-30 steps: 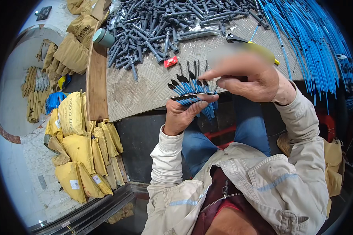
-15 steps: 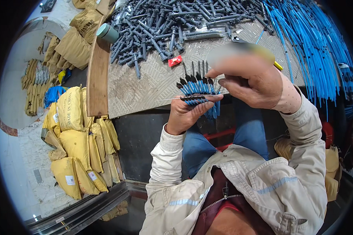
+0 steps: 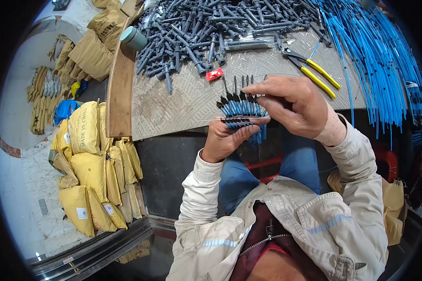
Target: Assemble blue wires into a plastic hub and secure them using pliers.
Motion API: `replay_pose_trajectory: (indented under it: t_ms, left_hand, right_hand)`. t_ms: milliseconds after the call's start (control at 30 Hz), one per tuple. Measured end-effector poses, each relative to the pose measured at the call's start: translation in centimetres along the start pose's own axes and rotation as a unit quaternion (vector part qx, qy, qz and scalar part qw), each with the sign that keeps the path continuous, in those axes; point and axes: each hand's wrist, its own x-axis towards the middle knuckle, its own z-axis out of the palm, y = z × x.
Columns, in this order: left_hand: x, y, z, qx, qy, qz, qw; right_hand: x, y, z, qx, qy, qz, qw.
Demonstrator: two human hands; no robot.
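Observation:
My left hand (image 3: 221, 142) is closed around a row of thin blue strips with black tips (image 3: 234, 108), held upright over the table's front edge. Dark slender pins stick up from several tips. A thin straight metal rod (image 3: 205, 121) runs crosswise along the row, above my left fingers. At the right end of the row, my right hand (image 3: 299, 105) has thumb and forefinger pinched at a black tip; its fingers partly cover the piece. The lower ends of the blue strips hang below my left thumb.
Cutting pliers with yellow handles (image 3: 319, 77) lie on the table (image 3: 173, 110), right of a small red packet (image 3: 214, 74). Grey plastic fittings (image 3: 192, 37) heap at the back, and long blue strips (image 3: 375, 61) spread right. A green cup (image 3: 133, 38) stands left; yellow sacks (image 3: 84, 168) lie beyond.
My right hand has come down and left, its blurred fingers now at the black tips, baring the pliers behind. My left hand keeps its hold on the blue strips.

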Motion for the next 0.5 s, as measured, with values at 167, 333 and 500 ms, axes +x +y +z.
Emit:
replay_pose_trajectory:
  t_ms: [167, 333, 500]
  left_hand:
    - [-0.3, 0.2, -0.3, -0.009, -0.009, -0.015, 1.0]
    - [-0.2, 0.2, -0.3, -0.031, -0.018, -0.01, 0.999]
    - [-0.1, 0.1, -0.4, -0.034, -0.059, 0.015, 0.998]
  right_hand:
    - [0.3, -0.3, -0.6, 0.042, -0.047, 0.062, 0.996]
    - [0.9, -1.2, -1.0, 0.077, -0.108, 0.167, 0.977]
    - [1.5, -0.7, -1.4, 0.111, -0.151, 0.159, 0.969]
